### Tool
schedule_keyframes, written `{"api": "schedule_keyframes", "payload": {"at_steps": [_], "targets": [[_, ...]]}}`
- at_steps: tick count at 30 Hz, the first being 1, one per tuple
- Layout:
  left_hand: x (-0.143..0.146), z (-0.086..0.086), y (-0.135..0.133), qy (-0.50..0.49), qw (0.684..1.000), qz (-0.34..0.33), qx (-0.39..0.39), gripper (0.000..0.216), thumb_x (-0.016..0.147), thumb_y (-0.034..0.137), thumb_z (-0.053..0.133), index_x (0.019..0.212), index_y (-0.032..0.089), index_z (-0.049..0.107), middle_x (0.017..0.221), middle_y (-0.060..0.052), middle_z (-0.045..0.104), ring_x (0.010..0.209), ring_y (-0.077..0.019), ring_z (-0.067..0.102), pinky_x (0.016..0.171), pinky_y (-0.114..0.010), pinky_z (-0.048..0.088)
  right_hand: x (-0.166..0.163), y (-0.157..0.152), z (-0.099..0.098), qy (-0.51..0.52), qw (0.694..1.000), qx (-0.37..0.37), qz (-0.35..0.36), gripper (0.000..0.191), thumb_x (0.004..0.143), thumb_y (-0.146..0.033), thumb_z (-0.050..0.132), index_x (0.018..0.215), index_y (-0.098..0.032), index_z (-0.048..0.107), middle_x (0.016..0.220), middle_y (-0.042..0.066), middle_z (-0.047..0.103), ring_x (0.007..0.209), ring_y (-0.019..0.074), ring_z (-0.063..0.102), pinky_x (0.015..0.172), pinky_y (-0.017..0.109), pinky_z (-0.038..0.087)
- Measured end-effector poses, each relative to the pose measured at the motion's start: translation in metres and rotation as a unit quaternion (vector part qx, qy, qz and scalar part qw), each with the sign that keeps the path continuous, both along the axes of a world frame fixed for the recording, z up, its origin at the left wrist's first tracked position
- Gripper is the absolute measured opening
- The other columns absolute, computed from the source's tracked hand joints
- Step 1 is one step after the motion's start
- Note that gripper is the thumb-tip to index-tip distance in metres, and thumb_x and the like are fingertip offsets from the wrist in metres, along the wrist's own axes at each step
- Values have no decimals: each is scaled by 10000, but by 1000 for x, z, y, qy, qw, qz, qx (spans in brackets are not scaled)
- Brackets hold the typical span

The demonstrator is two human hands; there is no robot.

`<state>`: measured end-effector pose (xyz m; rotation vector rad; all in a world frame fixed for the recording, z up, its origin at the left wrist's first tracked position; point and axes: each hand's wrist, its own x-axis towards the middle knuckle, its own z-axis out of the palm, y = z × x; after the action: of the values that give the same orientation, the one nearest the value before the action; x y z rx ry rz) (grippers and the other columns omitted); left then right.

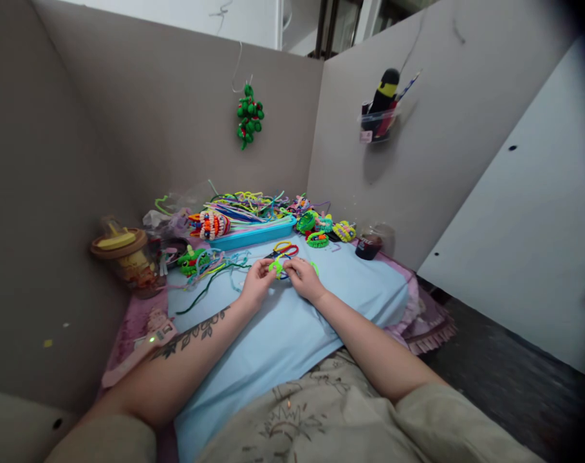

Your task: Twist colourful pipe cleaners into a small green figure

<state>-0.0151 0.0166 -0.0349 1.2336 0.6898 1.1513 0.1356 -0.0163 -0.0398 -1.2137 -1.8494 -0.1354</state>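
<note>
I have left hand (257, 281) and right hand (302, 276) pinching a green piece (276, 267) between close-set fingers—apparently steadying it—with scissors (278, 251) handy just beyond.

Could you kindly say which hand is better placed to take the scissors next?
Probably the right hand: the handles of the scissors lie just beyond its fingers, while the blade end sits nearer the left hand.

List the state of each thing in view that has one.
Bright green piece: held
Left hand: pinching it
Right hand: pinching it
Scissors: lying down, blades partly hidden
Blue tray: filled with strands
Tumbler: lidded
Clear cup: upright
Green ornament: hanging
Wall holder: hanging, loaded
Pink device: green light lit
</note>
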Motion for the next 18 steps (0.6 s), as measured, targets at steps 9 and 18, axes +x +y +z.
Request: {"api": "schedule_keyframes", "payload": {"at_steps": [9,18], "targets": [[-1,-2,1,4,1000,-24,-6,373,591,324,714,891,165,559,667,11,592,606,-108,539,580,-222,398,1,1,-2,31,999,-3,17,140,845,-176,453,797,-196,582,776,28,624,765,166,568,716,286,410],[0,2,-2,25,1000,-15,-2,354,583,327,712,858,159,564,635,16,591,560,-100,530,540,-212,390,-1,-1,-1,-55,997,26,-37,150,856,-174,435,810,-190,578,785,38,624,782,171,549,745,297,382]]}}
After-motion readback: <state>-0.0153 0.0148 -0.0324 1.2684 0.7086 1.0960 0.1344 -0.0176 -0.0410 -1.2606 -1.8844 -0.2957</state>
